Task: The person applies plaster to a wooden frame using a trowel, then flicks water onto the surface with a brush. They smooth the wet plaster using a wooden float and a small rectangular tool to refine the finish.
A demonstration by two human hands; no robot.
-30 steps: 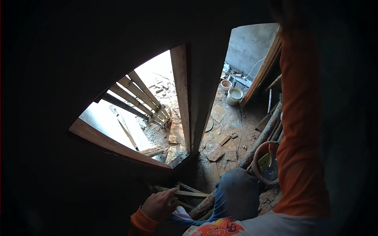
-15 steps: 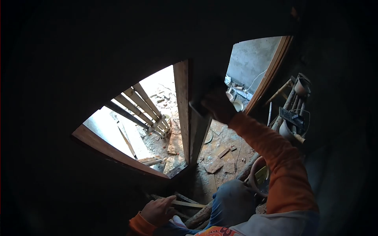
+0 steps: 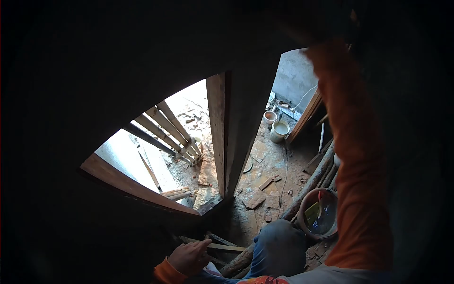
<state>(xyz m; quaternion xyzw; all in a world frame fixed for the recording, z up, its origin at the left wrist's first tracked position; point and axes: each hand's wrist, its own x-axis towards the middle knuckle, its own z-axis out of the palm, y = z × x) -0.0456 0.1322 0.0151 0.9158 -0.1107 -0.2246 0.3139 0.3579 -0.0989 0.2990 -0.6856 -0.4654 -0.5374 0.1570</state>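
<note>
Littered floor (image 3: 295,182) shows; right hand (image 3: 305,29) blurs into shadow, grip untellable; left hand (image 3: 190,257) apparently half-open, empty.

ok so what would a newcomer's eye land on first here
Probably the orange right sleeve, raised along the view's right side. Next, the bright opening left of centre, with slanting poles showing in it, then the round tub beside the person's knee, lower right.

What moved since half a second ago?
The right hand swung up from in front of the dark pillar into the shadow at the top; it's too dark to tell what it holds. The orange right sleeve rose too, uncovering more of the round tub. The left hand stayed near the wooden strip.
</note>
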